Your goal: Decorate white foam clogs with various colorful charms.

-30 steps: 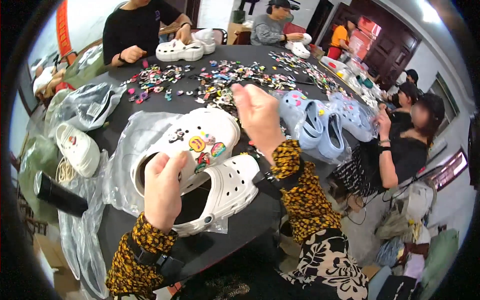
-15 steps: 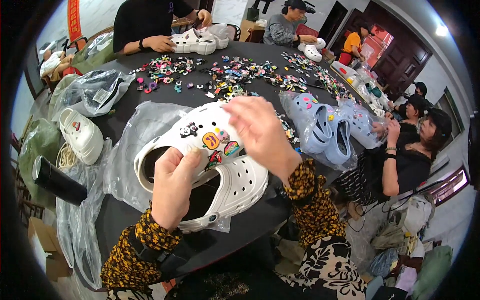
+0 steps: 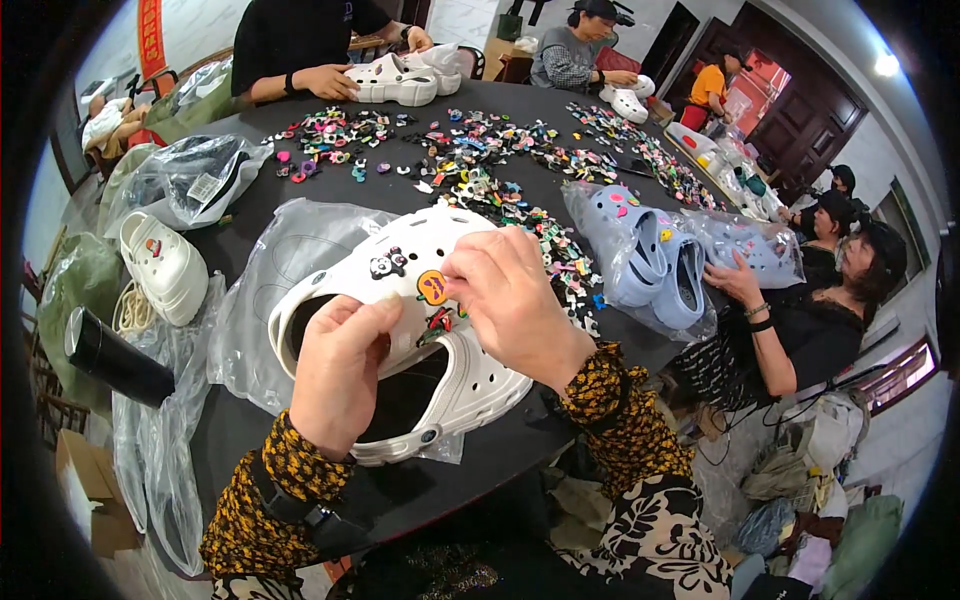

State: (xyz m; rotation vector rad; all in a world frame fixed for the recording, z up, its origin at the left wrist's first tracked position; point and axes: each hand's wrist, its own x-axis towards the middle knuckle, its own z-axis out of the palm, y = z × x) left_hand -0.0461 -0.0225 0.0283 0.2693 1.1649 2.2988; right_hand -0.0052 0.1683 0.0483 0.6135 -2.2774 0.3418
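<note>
My left hand (image 3: pixel 343 368) is closed on the side of a white clog (image 3: pixel 412 243), its thumb lying on top near the opening. Attached to the clog's upper are a black-and-white panda charm (image 3: pixel 386 262), an orange pumpkin charm (image 3: pixel 431 287) and a red-and-green charm (image 3: pixel 437 322). My right hand (image 3: pixel 518 308) presses its pinched fingers against the upper, just right of the pumpkin. Whatever is under those fingertips is hidden. A second white clog (image 3: pixel 487 374) lies beneath and nearer me, partly covered by the first one and my hands.
Loose charms (image 3: pixel 480 185) are heaped across the dark table (image 3: pixel 300 480). Clear plastic bags (image 3: pixel 265 265) lie at left, beside another white clog (image 3: pixel 165 268) and a black cylinder (image 3: pixel 118 358). Bagged blue clogs (image 3: pixel 640 255) stand at right, near a co-worker's hand (image 3: pixel 737 280). More people sit around the table.
My right hand has come down from the toe to the charms and now covers some of them. My left hand still grips the clog. At right, a co-worker's hand has moved onto a bag.
</note>
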